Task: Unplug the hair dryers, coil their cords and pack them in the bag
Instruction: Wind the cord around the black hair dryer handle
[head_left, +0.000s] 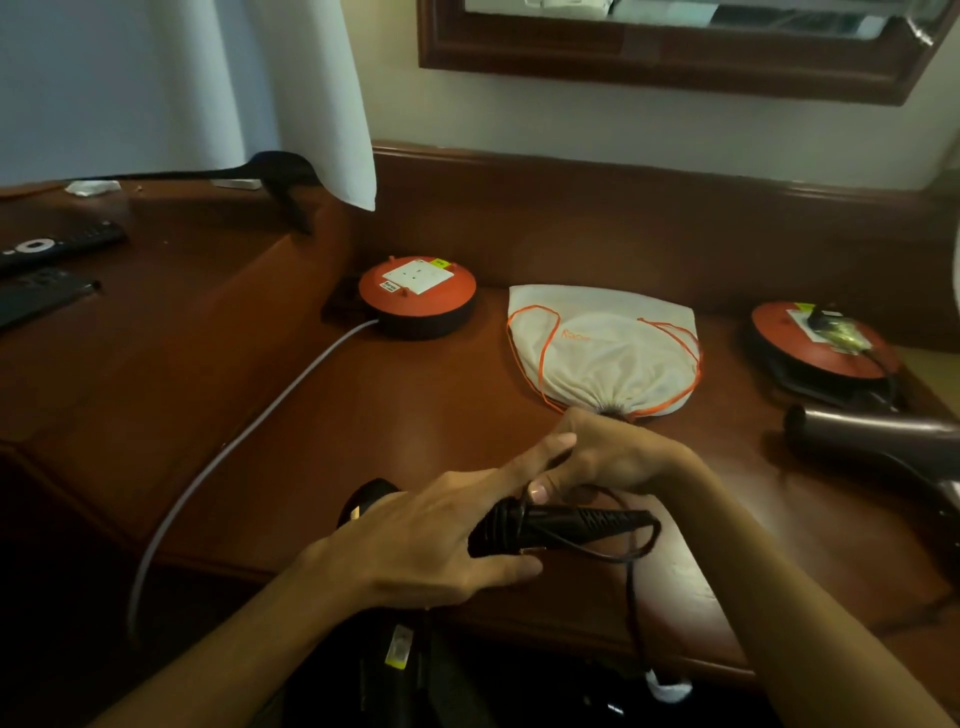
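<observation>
Both hands, left hand (415, 540) and right hand (608, 457), are gripping the black dryer's cord (597, 551) at the desk (415, 426) edge, fingers closed; the slack is risking uncoiling.

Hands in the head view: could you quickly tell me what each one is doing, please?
Left hand: closed on the hair dryer.
Right hand: fingers pinching its cord.

Glossy polished wood desk (415, 415), soft matt cloth bag (602, 353), smooth black plastic dryer handle (571, 522)
</observation>
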